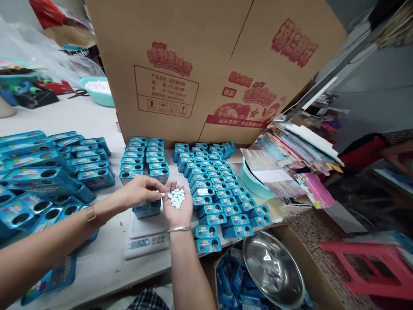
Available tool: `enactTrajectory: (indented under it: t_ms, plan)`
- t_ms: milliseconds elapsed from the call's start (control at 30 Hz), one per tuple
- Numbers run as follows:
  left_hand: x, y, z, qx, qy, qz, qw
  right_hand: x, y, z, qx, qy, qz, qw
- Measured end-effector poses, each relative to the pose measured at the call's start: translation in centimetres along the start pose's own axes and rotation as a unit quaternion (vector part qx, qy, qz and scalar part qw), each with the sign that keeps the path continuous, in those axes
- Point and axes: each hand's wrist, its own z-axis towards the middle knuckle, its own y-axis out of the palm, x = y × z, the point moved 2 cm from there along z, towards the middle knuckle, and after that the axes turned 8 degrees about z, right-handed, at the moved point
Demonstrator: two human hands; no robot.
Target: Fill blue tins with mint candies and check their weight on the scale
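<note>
- Over at the left hand (142, 188), the pinch was clamped on one white pellet (162, 194).
- Right beside that grip, the right hand (174, 213) was palm-up, unclenched, carrying pale pellets (177, 197).
- Just below it, a blue box (146, 210) sat on the scale (158, 246).
</note>
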Motion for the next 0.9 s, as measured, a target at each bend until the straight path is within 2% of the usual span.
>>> enactTrajectory:
  t_ms: [100,233,367,500,567,633,767,833,900]
  plan:
    - [-0.8,-0.1,-0.7,0.009,0.005,0.105,0.994,-0.7,-0.3,0.0,-0.016,-0.002,0.024,1.0]
    - [-0.7,0.6,-1.3,0.032,0.05,0.273,0.96,-1.5,-0.2,0.0,-0.024,-0.032,0.017,0.999]
    - [0.2,1.0,-1.4,0.033,0.083,0.339,0.937,-1.7,0.0,-0.3,-0.018,-0.03,0.013,0.999]
    - [1.1,-0.2,-1.8,0.053,0.091,0.307,0.946,-2.3,-0.1,-0.6,-0.015,-0.05,-0.008,0.999]
    - [1.4,-1.4,-2.4,0.068,0.097,0.253,0.96,-2.8,-0.2,-0.7,-0.012,-0.06,-0.013,0.998]
    - [1.4,-2.9,-3.3,0.107,0.093,0.191,0.971,-3.4,-0.3,-0.8,-0.011,-0.071,-0.019,0.997]
    - [-0.2,-5.5,-5.7,0.225,0.048,0.101,0.968,-4.4,-0.5,-0.9,-0.031,-0.091,-0.036,0.995]
    - [-1.5,-5.7,-6.8,0.229,0.022,0.097,0.968,-4.7,-0.5,-0.9,-0.038,-0.099,-0.041,0.994]
    - [-2.7,-5.3,-7.5,0.208,0.011,0.133,0.969,-4.8,-0.6,-0.9,-0.037,-0.107,-0.045,0.993]
